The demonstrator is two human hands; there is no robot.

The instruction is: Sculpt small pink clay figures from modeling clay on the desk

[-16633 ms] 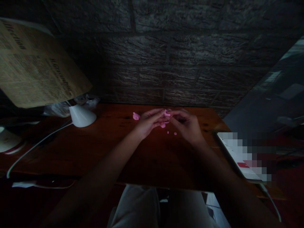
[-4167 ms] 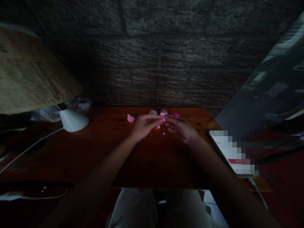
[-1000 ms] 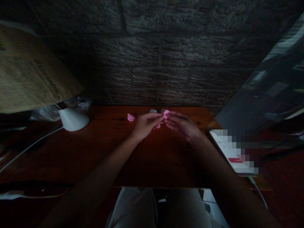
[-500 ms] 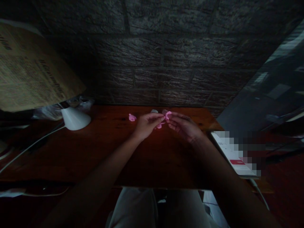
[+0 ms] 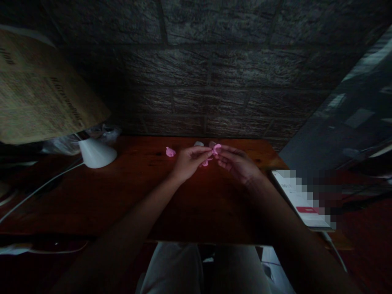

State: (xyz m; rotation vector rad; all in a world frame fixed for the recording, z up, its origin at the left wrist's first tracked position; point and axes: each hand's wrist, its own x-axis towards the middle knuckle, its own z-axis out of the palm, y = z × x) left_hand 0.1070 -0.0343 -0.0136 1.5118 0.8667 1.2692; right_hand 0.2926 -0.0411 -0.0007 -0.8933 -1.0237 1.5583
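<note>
Between my two hands is a small pink piece of soft, clay-like material (image 5: 217,148), curved at its top. My left hand (image 5: 193,159) pinches its left side between thumb and forefinger. From the right, the fingertips of my right hand (image 5: 237,162) grip the same piece. Just below my left fingertips another pink piece (image 5: 205,162) shows, partly hidden by the hand. A separate pink lump (image 5: 170,152) lies on the table to the left of my left hand. Behind the hands a pale whitish object (image 5: 199,143) is partly covered; its kind is unclear.
A lamp with a white base (image 5: 97,153) and a printed paper-like shade (image 5: 45,90) stands at the left of the wooden table (image 5: 122,204). At the right edge lies a tablet-like device (image 5: 301,200) with a cable. A dark brick wall (image 5: 190,69) rises behind.
Almost nothing differs. Both hands keep their pinch on the pink piece, which looks very slightly turned.
</note>
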